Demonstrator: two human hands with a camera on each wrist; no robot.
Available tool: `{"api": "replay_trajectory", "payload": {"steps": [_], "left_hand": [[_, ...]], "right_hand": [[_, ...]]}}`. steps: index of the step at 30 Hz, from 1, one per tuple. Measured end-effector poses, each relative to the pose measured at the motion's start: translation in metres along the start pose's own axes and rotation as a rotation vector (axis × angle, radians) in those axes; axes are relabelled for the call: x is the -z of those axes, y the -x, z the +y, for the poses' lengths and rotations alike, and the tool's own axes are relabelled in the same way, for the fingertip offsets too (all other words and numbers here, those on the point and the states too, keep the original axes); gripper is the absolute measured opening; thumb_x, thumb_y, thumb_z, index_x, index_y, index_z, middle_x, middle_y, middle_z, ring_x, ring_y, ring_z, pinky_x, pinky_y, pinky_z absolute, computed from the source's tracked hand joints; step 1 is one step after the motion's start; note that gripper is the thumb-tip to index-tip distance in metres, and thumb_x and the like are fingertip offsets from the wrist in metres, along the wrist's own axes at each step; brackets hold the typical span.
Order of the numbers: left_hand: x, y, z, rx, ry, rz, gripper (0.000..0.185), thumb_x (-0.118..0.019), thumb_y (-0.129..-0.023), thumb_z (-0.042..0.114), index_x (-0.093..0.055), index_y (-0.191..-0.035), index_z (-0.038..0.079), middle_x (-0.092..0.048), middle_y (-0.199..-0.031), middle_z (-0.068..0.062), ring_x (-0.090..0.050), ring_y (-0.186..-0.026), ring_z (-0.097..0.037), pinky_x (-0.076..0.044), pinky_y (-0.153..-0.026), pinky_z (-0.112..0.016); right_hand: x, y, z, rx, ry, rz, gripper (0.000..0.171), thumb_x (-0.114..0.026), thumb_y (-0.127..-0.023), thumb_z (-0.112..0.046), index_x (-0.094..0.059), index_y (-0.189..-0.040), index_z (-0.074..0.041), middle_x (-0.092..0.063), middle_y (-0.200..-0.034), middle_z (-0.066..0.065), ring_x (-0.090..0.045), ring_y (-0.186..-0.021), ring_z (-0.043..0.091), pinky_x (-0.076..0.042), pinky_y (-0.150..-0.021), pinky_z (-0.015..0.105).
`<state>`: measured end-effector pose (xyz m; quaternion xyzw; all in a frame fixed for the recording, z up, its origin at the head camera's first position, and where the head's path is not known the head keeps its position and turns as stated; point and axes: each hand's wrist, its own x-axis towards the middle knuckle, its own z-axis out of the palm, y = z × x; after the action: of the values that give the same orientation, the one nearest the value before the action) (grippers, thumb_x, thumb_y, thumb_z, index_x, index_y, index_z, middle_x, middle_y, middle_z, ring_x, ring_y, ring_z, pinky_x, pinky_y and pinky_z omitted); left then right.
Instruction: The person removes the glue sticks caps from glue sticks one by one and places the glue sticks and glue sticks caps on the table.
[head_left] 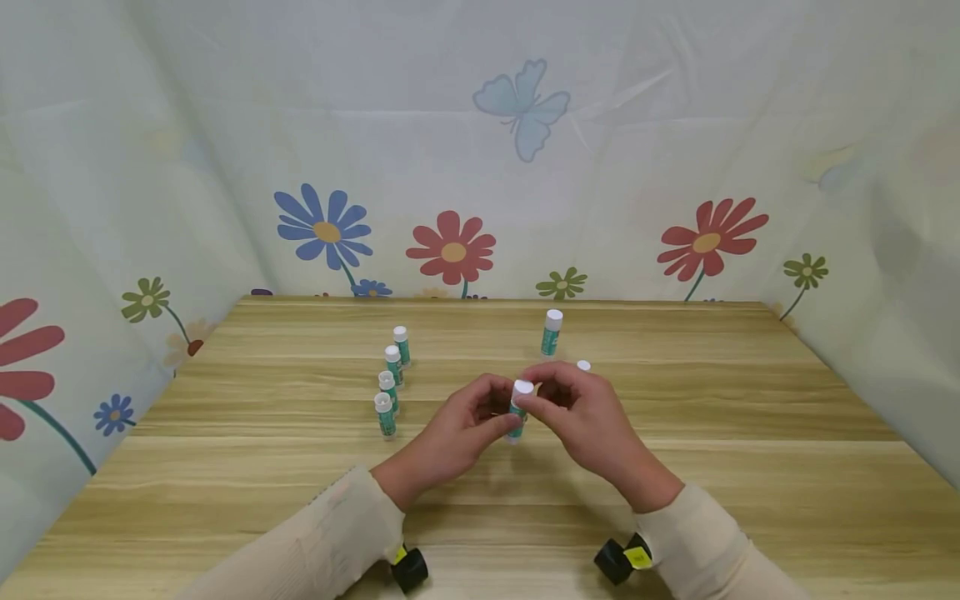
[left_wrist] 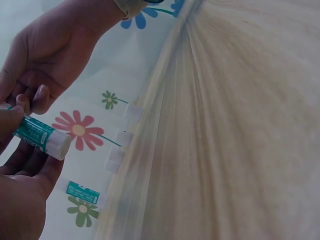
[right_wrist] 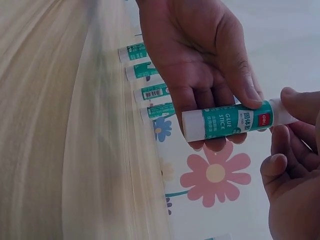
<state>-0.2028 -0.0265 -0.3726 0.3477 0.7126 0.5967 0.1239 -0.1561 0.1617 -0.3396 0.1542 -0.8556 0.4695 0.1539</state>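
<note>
Left grip [head_left: 453, 427] holds the glue stick [right_wrist: 225, 122] low — right grip [head_left: 592, 421], its cap [right_wrist: 281, 113].

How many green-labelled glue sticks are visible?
6: four glue sticks in a row at left, one held by left hand and right hand, one further back. More may hide behind the right hand.

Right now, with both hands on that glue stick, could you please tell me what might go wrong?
The left hand holds the glue stick while the right hand pinches its white cap, so a sudden pull might jerk one loose. The four glue sticks in a row stand close together, so knocking one could topple others. A further glue stick is mostly hidden behind the right hand in the head view, so that hand might bump it.
</note>
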Motion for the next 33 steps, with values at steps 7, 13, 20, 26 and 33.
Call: {"api": "replay_trajectory", "payload": {"steps": [7,13,20,26,33], "left_hand": [[0.0006,-0.0006,-0.0001,-0.003,0.001,0.011,0.028,-0.059,-0.097,0.019,-0.052,-0.124,0.016,-0.059,-0.119,-0.002,-0.057,-0.110,-0.016,-0.048,-0.098,-0.028],[-0.0002,-0.0011,-0.0013,-0.002,-0.008,0.035,0.024,-0.061,-0.096,0.019,-0.053,-0.119,0.019,-0.059,-0.115,0.000,-0.059,-0.105,-0.016,-0.050,-0.094,-0.027],[-0.0014,-0.0011,-0.0015,-0.015,-0.008,0.025,0.024,-0.060,-0.097,0.018,-0.052,-0.119,0.017,-0.060,-0.114,-0.002,-0.059,-0.104,-0.017,-0.050,-0.094,-0.026],[-0.0001,-0.0004,-0.0008,-0.014,-0.011,0.027,0.024,-0.059,-0.097,0.020,-0.052,-0.120,0.018,-0.060,-0.116,-0.001,-0.059,-0.106,-0.017,-0.049,-0.096,-0.028],[-0.0002,-0.0001,-0.0015,-0.005,-0.011,0.043,0.023,-0.061,-0.095,0.023,-0.053,-0.117,0.022,-0.059,-0.115,0.003,-0.059,-0.107,-0.015,-0.050,-0.095,-0.028]], "right_hand": [[0.0021,-0.0015,-0.0012,-0.037,-0.015,-0.021,0.033,-0.075,-0.085,-0.026,-0.064,-0.115,-0.017,-0.063,-0.092,0.004,-0.056,-0.075,0.017,-0.050,-0.064,0.023],[-0.0031,-0.0012,-0.0017,-0.111,-0.048,0.017,0.034,-0.078,-0.081,-0.032,-0.058,-0.101,-0.014,-0.058,-0.084,0.006,-0.053,-0.074,0.020,-0.048,-0.062,0.022],[-0.0016,-0.0001,-0.0009,-0.072,-0.017,0.010,0.023,-0.074,-0.086,-0.029,-0.064,-0.102,-0.017,-0.059,-0.084,0.003,-0.053,-0.075,0.018,-0.048,-0.064,0.022],[0.0029,-0.0002,-0.0011,0.018,-0.044,-0.054,0.023,-0.067,-0.092,-0.020,-0.066,-0.114,-0.016,-0.062,-0.094,0.003,-0.055,-0.075,0.017,-0.050,-0.065,0.024],[-0.0008,-0.0008,-0.0010,-0.076,-0.044,-0.016,0.035,-0.076,-0.084,-0.030,-0.058,-0.111,-0.017,-0.058,-0.091,0.004,-0.053,-0.075,0.018,-0.048,-0.062,0.022]]}}
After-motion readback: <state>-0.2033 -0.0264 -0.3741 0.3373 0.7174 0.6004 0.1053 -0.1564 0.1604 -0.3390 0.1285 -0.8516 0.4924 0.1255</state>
